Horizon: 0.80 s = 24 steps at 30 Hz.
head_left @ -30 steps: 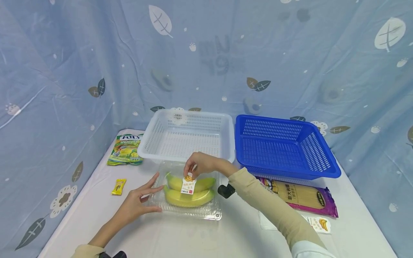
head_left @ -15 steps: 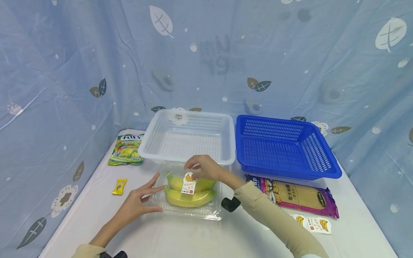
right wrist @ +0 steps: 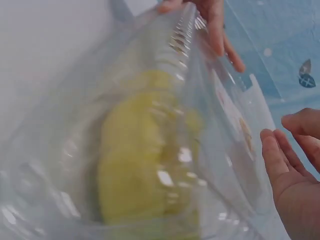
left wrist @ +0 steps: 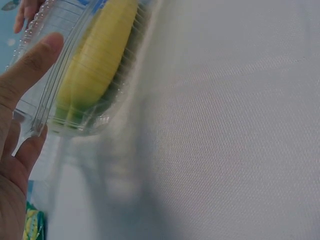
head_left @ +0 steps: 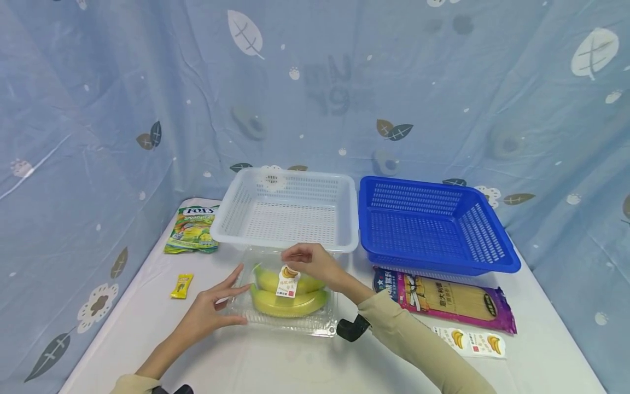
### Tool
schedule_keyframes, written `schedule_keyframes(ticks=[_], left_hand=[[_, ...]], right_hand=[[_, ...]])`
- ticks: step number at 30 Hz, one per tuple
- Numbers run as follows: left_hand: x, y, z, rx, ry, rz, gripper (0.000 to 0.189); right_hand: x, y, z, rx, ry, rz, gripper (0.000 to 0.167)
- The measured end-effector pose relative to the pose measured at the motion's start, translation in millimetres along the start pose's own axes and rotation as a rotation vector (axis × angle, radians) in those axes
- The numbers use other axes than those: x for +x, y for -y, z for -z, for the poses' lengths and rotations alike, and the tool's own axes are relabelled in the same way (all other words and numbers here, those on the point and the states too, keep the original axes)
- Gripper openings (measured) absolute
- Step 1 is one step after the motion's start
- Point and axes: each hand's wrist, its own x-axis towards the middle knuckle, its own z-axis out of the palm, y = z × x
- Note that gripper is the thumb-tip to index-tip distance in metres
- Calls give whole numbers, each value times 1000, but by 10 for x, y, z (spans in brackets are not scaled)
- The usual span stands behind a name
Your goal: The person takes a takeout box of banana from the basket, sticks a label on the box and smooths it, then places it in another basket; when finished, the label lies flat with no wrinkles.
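Observation:
A clear plastic clamshell box (head_left: 305, 327) holding bananas (head_left: 289, 302) lies on the white table. A white sticker (head_left: 287, 284) with a banana picture and writing sits on its lid. My left hand (head_left: 209, 309) grips the box's left side, its thumb and fingers spread along the edge; the left wrist view shows that thumb (left wrist: 37, 62) on the plastic. My right hand (head_left: 315, 265) is over the lid at the sticker's top end, fingers bent. In the right wrist view, the right fingertips (right wrist: 270, 142) are close to the lid with a gap between thumb and fingers; contact is unclear.
Behind the box stand a white basket (head_left: 287, 241) and a blue basket (head_left: 438, 262). A pasta packet (head_left: 448, 298) and a strip of banana stickers (head_left: 484, 345) lie right. A green candy bag (head_left: 194, 230) and a small yellow packet (head_left: 182, 285) lie left.
My right hand has let go of the sticker's top and shifted slightly right, its wrist lower, uncovering more of the pasta packet and sticker strip. The left hand and the box stay put.

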Motion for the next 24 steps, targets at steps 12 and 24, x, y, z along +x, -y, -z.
schedule_keyframes(ticks=[12, 24], left_hand=[[-1, 20, 1, -13, 9, -13, 70], [-3, 16, 5, -16, 7, -30, 69]], right_hand=[[-111, -17, -96, 113, -14, -53, 23], [-249, -29, -169, 114, 50, -72, 23]])
